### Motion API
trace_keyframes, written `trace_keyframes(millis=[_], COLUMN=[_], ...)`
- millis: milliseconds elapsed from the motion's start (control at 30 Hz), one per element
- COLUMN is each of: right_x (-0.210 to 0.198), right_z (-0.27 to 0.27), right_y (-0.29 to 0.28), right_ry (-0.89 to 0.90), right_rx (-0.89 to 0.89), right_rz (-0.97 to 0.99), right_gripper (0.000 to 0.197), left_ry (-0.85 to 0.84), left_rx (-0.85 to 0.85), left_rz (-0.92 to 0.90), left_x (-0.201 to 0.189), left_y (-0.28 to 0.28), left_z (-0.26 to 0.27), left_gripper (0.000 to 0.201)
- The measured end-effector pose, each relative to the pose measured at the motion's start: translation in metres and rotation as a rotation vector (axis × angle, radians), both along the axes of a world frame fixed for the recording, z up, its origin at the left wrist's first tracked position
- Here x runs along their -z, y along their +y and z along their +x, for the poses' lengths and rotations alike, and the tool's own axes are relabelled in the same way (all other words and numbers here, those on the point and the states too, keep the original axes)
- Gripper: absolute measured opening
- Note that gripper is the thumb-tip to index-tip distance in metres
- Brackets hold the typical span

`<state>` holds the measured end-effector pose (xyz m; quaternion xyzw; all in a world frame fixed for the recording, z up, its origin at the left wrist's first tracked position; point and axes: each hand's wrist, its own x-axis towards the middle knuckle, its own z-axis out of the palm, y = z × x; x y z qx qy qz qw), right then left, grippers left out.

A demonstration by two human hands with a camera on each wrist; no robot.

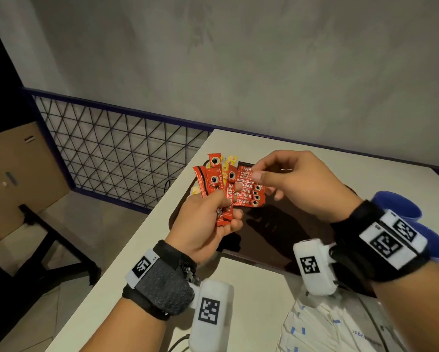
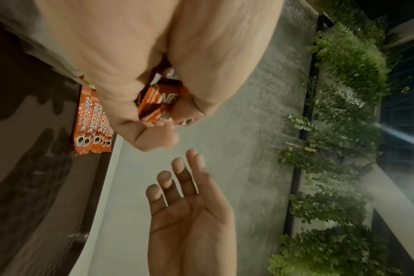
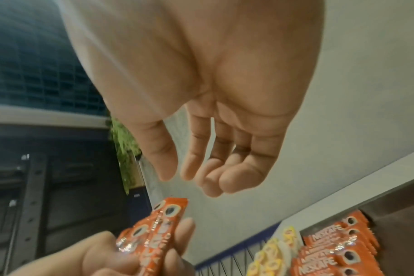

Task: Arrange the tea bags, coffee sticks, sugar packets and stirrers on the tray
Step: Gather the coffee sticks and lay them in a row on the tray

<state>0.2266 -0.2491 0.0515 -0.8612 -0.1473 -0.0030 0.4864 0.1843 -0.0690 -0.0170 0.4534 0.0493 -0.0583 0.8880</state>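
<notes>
Head view: we see a fan of red Nescafé coffee sticks [image 1: 219, 191] held upright above the near-left corner of the dark brown rectangular tray [image 1: 276, 240]. The left hand [image 1: 208, 224] grips the fan at its lower ends, thumb across the front and fingers curled behind, so the printed cup ends splay upward and away from the palm. In the left wrist view we confirm the sticks [image 2: 158, 104] are clamped between the curled fingers and the base of the thumb.

The right hand [image 1: 297, 184] hovers just right of the fan, holding nothing. Its fingers are loosely bent, thumb and forefinger tips close together and near the upper ends of the sticks, with a gap visible between them and the fan in the right wrist view [image 3: 201, 130]. We cannot tell from the head view alone whether a fingertip touches a stick.

A second group of red coffee sticks [image 1: 248, 189] lies flat in a neat overlapping row on the far-left part of the tray, directly behind the fan. Yellow tea bag packets [image 1: 229, 160] lie just beyond it, at the tray's far-left corner; how they are arranged is mostly hidden.

White paper sugar packets with blue marks [image 1: 322, 329] lie in a loose pile on the white tabletop [image 1: 142, 250], near the tray's front edge. Two blue cups [image 1: 401, 207] show behind the right wrist.
</notes>
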Motion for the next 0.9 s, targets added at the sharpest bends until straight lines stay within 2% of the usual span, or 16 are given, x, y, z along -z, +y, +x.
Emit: trace_keyframes(millis=[133, 267, 367, 667, 900], right_x=[0.004, 0.006, 0.006, 0.016, 0.024], right_z=[-0.009, -0.012, -0.008, 0.002, 0.019], right_y=[-0.003, -0.007, -0.014, -0.027, -0.03], right_ry=[0.038, 0.066, 0.055, 0.173, 0.158], right_rx=[0.008, -0.048, -0.069, -0.033, 0.094], right_rz=[0.123, 0.239, 0.22, 0.162, 0.12], right_gripper=[0.022, 0.017, 0.011, 0.012, 0.012], left_ry=[-0.038, -0.055, -0.045, -0.089, -0.044], left_rx=[0.067, 0.029, -0.06, -0.235, -0.294], left_rz=[0.079, 0.132, 0.108, 0.045, -0.007], left_x=[-0.001, 0.001, 0.001, 0.006, 0.006], left_y=[-0.002, -0.004, -0.004, 0.003, 0.018], left_z=[-0.004, -0.004, -0.001, 0.007, 0.015], left_gripper=[0.019, 0.022, 0.021, 0.015, 0.006])
